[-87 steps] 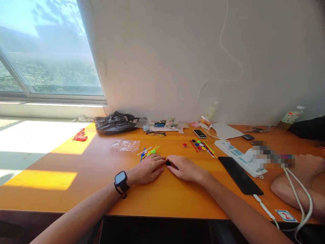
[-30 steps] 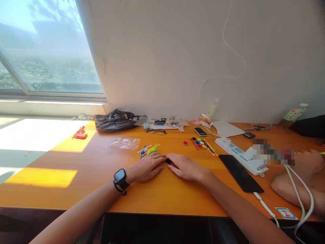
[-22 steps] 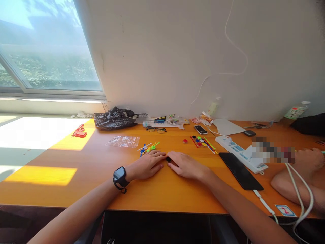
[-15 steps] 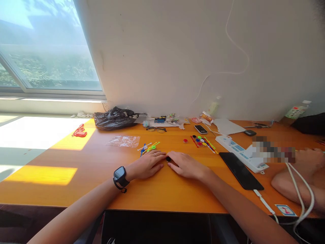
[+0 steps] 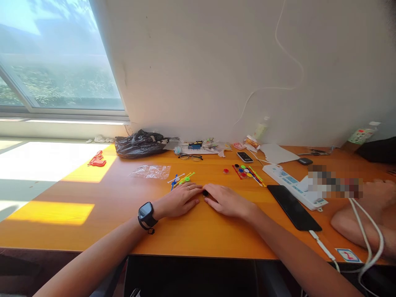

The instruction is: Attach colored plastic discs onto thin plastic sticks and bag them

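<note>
My left hand (image 5: 182,200), with a ring and a black smartwatch (image 5: 145,211) on the wrist, lies palm down on the wooden table (image 5: 198,237), its fingers stretched to the right. Curled around a small black disc (image 5: 205,193) are the thumb and fingers of my right hand (image 5: 225,200); part of the disc is hidden. The left fingertips come close to this disc; whether they touch it I cannot tell. Just behind the left hand lie coloured plastic sticks and rings (image 5: 182,180). Beyond the right hand is a group of coloured discs and sticks (image 5: 246,172), with a red disc (image 5: 225,171) beside it.
Right of me are a black phone (image 5: 293,207), a white power strip (image 5: 293,185) with cables, and another person's arm (image 5: 355,225). Along the wall lie a black plastic bag (image 5: 139,144) and eyeglasses (image 5: 190,157). A clear wrapper (image 5: 150,171) and a red plastic piece (image 5: 97,159) are leftward.
</note>
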Demonstrator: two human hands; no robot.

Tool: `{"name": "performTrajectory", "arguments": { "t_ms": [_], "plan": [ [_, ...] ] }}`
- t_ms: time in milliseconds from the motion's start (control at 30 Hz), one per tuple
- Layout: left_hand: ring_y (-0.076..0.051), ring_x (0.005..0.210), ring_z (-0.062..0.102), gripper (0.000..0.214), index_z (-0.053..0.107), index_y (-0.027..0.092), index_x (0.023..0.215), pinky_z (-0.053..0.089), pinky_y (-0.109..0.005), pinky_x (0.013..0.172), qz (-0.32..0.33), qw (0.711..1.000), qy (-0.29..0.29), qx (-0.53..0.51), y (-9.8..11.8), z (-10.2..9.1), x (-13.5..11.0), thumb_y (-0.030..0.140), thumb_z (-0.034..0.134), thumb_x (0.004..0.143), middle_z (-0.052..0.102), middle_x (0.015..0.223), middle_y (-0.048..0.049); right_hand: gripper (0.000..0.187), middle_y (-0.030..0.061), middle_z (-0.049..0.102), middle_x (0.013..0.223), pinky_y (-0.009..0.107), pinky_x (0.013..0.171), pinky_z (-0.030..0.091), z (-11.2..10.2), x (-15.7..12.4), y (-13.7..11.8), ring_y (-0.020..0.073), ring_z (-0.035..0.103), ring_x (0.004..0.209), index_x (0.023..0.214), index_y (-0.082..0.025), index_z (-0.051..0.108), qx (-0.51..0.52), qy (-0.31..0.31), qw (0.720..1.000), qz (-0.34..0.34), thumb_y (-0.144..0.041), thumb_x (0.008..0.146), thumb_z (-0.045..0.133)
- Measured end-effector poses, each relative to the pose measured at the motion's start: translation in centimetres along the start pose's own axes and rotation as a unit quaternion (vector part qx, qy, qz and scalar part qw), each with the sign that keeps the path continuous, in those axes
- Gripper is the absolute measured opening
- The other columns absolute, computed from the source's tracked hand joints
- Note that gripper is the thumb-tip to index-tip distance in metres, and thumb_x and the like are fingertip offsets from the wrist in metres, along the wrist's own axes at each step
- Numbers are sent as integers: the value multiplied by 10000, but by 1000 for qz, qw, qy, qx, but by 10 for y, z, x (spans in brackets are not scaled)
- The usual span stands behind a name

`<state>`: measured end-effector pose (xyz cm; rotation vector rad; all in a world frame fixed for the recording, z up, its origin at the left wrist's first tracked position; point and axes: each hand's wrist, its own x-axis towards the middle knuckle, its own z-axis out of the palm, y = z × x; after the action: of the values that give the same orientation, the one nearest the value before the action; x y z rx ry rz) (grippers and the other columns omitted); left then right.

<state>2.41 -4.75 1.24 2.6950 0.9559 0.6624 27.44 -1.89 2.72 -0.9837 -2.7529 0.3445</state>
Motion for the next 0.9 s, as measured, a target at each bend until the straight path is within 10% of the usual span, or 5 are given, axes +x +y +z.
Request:
{"name": "performTrajectory", "arguments": {
  "t_ms": [900],
  "plan": [
    [-291, 1369, 567, 373, 570, 266, 1441, 432, -507, 1198, -2, 1000, 2, -9, -1, 1, -1, 358, 438, 1104, 632, 1441, -108, 179, 109, 690, 1145, 362, 876, 488, -3, 0, -1, 252, 653, 1002, 1139, -206, 607, 16, -8, 1000, 5, -332, 1051, 516]
  ]
}}
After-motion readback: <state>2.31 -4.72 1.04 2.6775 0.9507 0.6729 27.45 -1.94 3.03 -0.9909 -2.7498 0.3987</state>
